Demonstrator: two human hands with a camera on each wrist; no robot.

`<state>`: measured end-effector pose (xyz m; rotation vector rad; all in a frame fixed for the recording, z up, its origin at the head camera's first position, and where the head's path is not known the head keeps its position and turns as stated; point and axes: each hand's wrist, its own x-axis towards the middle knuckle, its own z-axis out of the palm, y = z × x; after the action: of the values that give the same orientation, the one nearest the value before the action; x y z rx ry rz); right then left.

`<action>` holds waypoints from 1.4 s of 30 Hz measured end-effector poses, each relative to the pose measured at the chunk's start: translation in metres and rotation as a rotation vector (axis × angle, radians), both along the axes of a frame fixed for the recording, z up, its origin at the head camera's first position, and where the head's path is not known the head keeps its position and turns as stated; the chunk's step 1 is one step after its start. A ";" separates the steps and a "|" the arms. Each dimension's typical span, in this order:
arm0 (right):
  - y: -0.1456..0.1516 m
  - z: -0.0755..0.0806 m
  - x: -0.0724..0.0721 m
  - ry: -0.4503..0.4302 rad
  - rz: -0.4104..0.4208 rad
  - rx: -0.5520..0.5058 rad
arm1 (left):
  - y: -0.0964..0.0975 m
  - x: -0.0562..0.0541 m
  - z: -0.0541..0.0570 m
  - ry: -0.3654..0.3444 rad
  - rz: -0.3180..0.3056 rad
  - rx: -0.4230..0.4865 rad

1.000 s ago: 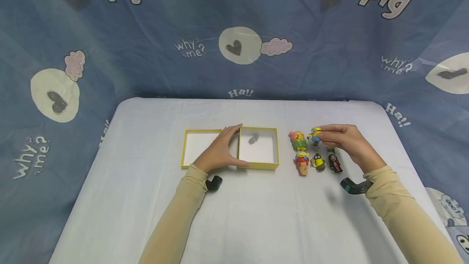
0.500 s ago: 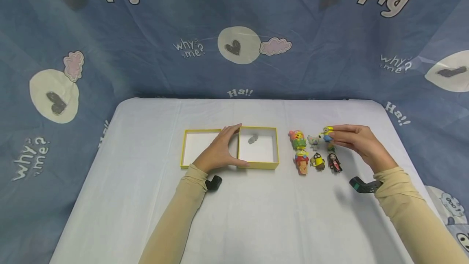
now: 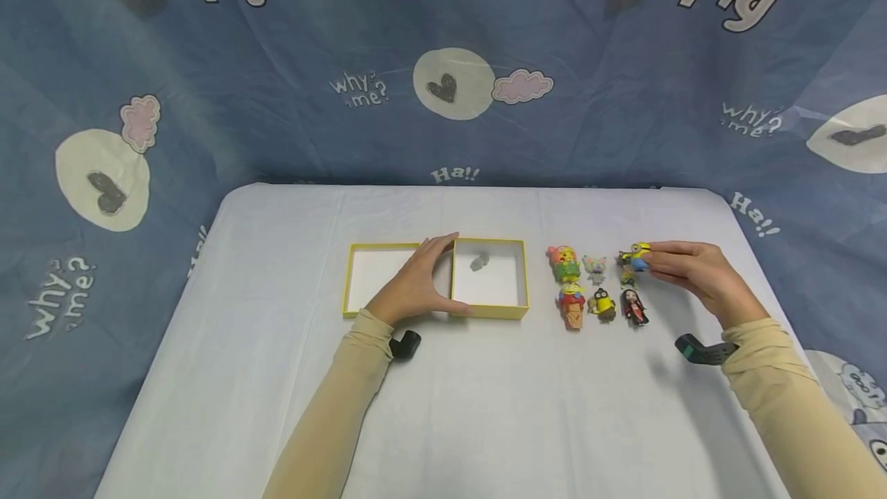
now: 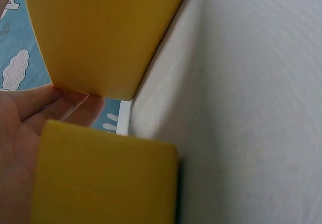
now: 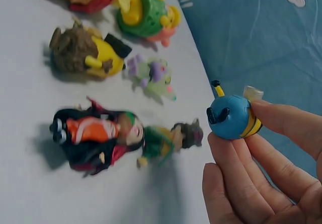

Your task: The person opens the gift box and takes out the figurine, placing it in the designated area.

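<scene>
My right hand [image 3: 700,276] pinches a minion figurine [image 3: 639,257] between thumb and fingers, above the table behind the other toys. In the right wrist view, its round blue bottom [image 5: 230,117] faces the camera, with yellow and black bands at the side. My left hand [image 3: 416,283] spans the left side of a yellow open box [image 3: 490,314], thumb at the front wall and fingertips at the back corner. A small greyish, see-through piece [image 3: 479,262] lies inside this box. The left wrist view shows my fingertips against the box's yellow wall [image 4: 105,38].
Left of the box lies a second shallow yellow tray [image 3: 345,283], partly behind my left hand. Several figurines stand or lie near my right hand: a pink-and-green one [image 3: 564,264], an ice-cream-cone one [image 3: 572,306], a brown-clad minion [image 3: 602,306], a black-robed doll [image 3: 634,308], a pale kitten-like one [image 3: 594,268].
My right hand has moved right with the minion figurine, from over the pale figurine to above the small green one, uncovering the pale one. The left hand and the box stay put.
</scene>
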<state>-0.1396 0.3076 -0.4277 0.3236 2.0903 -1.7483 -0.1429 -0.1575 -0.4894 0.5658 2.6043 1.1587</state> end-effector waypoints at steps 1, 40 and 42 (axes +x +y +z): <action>0.001 -0.001 0.000 -0.005 -0.006 -0.002 | 0.000 0.000 0.000 -0.003 0.002 -0.001; 0.029 -0.022 0.003 -0.024 -0.018 0.471 | 0.000 0.000 -0.001 -0.008 0.008 0.010; 0.028 -0.022 0.004 -0.014 -0.020 0.474 | 0.000 0.000 -0.001 -0.007 0.006 0.010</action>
<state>-0.1359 0.3354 -0.4498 0.4858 2.4804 -1.2345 -0.1433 -0.1574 -0.4904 0.5547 2.5976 1.1744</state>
